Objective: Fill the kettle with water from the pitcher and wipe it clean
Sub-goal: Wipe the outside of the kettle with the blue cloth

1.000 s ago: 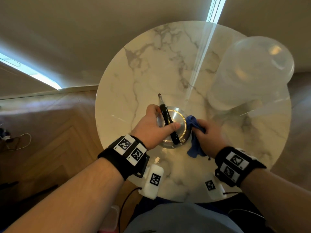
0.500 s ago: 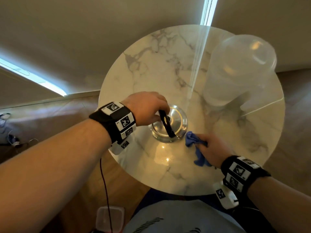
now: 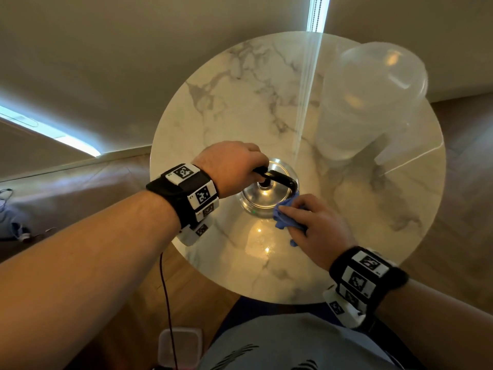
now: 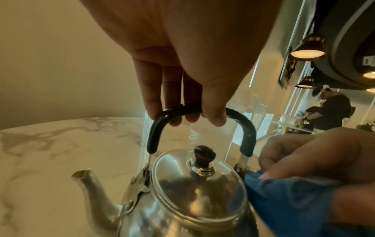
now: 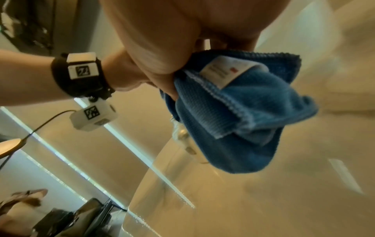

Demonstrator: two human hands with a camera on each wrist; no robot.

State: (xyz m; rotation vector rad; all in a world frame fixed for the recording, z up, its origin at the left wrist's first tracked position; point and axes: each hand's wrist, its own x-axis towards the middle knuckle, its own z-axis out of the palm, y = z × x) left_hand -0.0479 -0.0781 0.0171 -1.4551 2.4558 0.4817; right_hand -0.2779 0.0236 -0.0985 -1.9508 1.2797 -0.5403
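Note:
A small steel kettle with a black arched handle and a lid on stands in the middle of the round marble table. My left hand grips the handle from above, fingers curled round it. My right hand holds a bunched blue cloth and presses it against the kettle's right side. A tall clear pitcher stands at the table's far right, apart from both hands.
The kettle's spout points left. Wood floor surrounds the table, with a clear plastic box on it near my legs. A cable hangs from my left wrist. Another person stands far off at a counter.
My left hand shifted its grip along the handle and the kettle turned under it. My right hand brought the blue cloth from the table up against the kettle's right side.

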